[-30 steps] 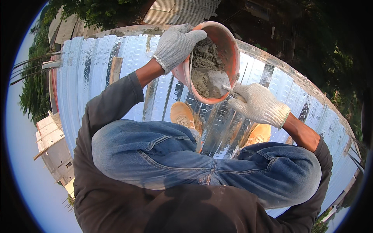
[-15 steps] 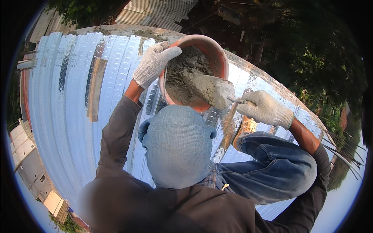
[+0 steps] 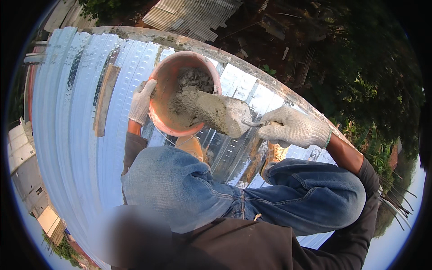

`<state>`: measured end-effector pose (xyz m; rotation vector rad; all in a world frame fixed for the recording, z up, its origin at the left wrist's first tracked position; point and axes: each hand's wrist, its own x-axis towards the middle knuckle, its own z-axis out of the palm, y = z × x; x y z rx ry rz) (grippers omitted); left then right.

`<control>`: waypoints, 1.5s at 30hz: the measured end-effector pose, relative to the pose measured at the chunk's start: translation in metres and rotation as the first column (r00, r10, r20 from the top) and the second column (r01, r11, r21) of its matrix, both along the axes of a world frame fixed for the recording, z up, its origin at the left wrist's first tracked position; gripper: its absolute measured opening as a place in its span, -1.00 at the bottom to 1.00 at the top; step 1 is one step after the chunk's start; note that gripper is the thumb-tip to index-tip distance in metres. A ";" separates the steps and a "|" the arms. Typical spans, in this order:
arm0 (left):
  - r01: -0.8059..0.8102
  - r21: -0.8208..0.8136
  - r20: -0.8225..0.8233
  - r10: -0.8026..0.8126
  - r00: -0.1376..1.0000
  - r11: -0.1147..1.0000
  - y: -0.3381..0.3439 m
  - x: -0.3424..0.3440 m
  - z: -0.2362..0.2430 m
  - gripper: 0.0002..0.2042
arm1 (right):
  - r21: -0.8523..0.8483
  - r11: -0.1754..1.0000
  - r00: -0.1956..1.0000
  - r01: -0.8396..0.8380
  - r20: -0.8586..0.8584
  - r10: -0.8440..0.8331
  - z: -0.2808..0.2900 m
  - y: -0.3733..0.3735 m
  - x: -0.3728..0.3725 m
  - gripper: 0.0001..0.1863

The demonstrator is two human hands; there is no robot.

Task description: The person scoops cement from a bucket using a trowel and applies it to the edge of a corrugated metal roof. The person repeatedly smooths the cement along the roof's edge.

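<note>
My left hand [image 3: 143,102], in a pale knit glove, grips the left side of an orange bucket [image 3: 158,118], which is tilted with its mouth toward me. Grey wet mortar [image 3: 194,77] clings inside the bucket. In my gloved right hand [image 3: 297,127] is the handle of a trowel [image 3: 243,118]. A thick load of mortar lies along its blade, whose far end is inside the bucket mouth. The left fingers behind the bucket's wall are hidden.
Ribbed metal decking [image 3: 90,157] lies under me, with a wooden strip [image 3: 106,101] on it at the left. A mortar-smeared edge [image 3: 243,58] curves beyond the bucket, with a drop past it. My shoes [image 3: 191,146] stand close to the bucket. Thin rods stick out at the right.
The bucket has shifted left and tipped differently, and my left hand is now lower on its side. The trowel has moved left with mortar on it. My left knee has swung left.
</note>
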<state>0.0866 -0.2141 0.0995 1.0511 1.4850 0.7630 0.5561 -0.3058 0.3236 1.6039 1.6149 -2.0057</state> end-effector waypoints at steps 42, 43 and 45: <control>-0.325 -0.040 -0.379 0.287 0.880 0.945 -0.028 0.028 0.025 -0.34 | 0.700 0.706 0.922 -0.107 0.335 -0.193 -0.193 0.040 0.135 -0.68; -0.306 -0.041 -0.376 0.269 0.887 0.951 -0.028 0.027 0.024 -0.34 | 0.675 0.728 0.927 -0.123 0.339 -0.158 -0.192 0.037 0.132 -0.69; -0.270 -0.044 -0.374 0.235 0.897 0.962 -0.027 0.028 0.024 -0.34 | 0.671 0.726 0.936 -0.148 0.332 -0.115 -0.191 0.032 0.126 -0.72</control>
